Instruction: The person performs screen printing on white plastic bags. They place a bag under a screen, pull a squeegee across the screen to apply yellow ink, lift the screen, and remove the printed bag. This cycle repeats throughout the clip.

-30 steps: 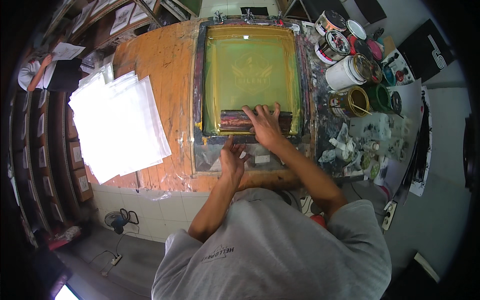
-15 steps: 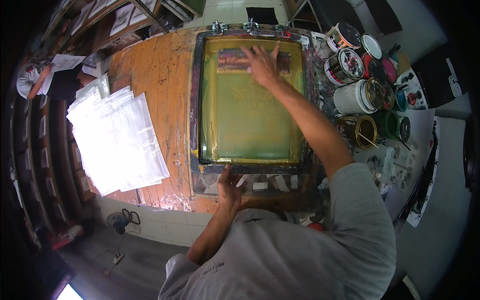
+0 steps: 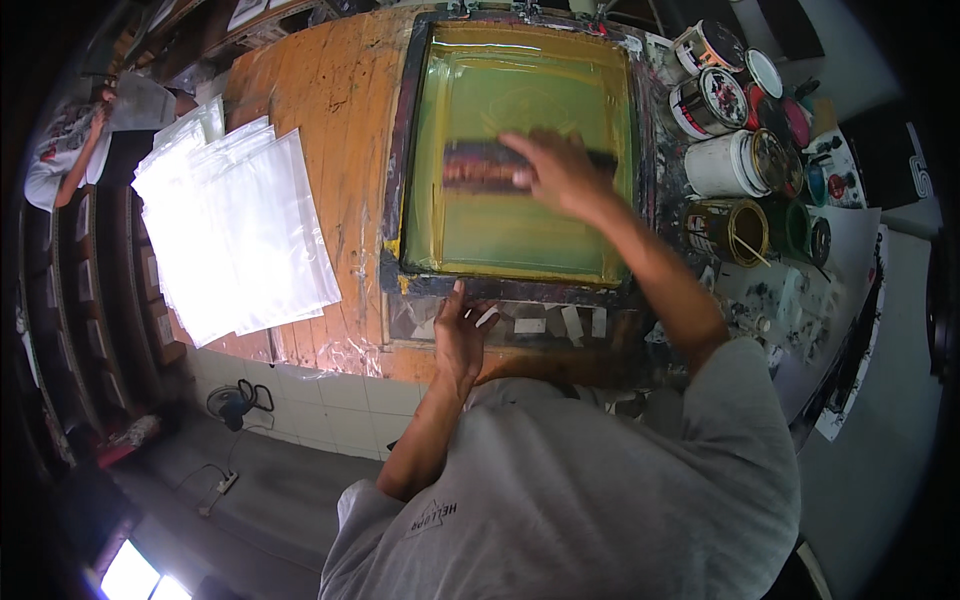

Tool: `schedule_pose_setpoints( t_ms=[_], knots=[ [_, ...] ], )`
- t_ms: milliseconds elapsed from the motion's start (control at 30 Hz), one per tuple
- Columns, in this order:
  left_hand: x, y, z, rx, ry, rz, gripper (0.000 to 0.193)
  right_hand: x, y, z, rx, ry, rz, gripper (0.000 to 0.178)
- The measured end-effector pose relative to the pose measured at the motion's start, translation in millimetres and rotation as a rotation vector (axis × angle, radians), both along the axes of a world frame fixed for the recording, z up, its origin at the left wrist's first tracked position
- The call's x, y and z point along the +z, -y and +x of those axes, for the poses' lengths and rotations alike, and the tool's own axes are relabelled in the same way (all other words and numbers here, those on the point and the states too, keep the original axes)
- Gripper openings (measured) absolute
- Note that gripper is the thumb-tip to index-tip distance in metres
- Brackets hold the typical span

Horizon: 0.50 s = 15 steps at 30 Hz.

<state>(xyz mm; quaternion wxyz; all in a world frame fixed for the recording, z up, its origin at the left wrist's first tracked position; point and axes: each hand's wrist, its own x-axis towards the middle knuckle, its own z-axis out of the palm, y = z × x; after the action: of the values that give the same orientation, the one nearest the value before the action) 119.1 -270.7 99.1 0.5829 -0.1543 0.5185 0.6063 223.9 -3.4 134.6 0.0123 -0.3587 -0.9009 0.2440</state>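
A screen printing frame point(image 3: 398, 190) with dark edges and a yellow-green mesh point(image 3: 530, 238) lies on the wooden table. Across the mesh sits a squeegee point(image 3: 470, 165), a wide dark bar with reddish streaks. My right hand point(image 3: 565, 175) grips it from above, the index finger stretched along it; the hand is slightly smeared by motion. At the frame's near edge, my left hand point(image 3: 460, 335) touches the rim with its fingertips, thumb and fingers apart. A faint design shows in the mesh beyond the squeegee.
A stack of clear plastic sleeves point(image 3: 240, 225) lies on the wooden table point(image 3: 325, 110) to the left. Paint tins and tubs point(image 3: 720, 165) crowd the right side, one holding a stick. Metal clamps point(image 3: 525, 10) stand at the frame's far edge. Another person point(image 3: 65, 150) is at the far left.
My right hand has drawn the squeegee from the mesh's far end toward me, to about its middle. My left hand stays at the near rim. The whole view has shifted slightly.
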Motion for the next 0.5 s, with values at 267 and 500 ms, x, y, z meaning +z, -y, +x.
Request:
schedule_pose_setpoints(
  t_ms=[267, 500],
  knots=[
    [60, -10, -30, -0.121, 0.002, 0.491, 0.033, 103, 133, 18, -0.14, -0.176, 0.482, 0.055],
    [157, -105, -58, -0.178, -0.316, 0.953, 0.026, 187, 54, -1, -0.11, -0.222, 0.925, 0.031]
  ],
)
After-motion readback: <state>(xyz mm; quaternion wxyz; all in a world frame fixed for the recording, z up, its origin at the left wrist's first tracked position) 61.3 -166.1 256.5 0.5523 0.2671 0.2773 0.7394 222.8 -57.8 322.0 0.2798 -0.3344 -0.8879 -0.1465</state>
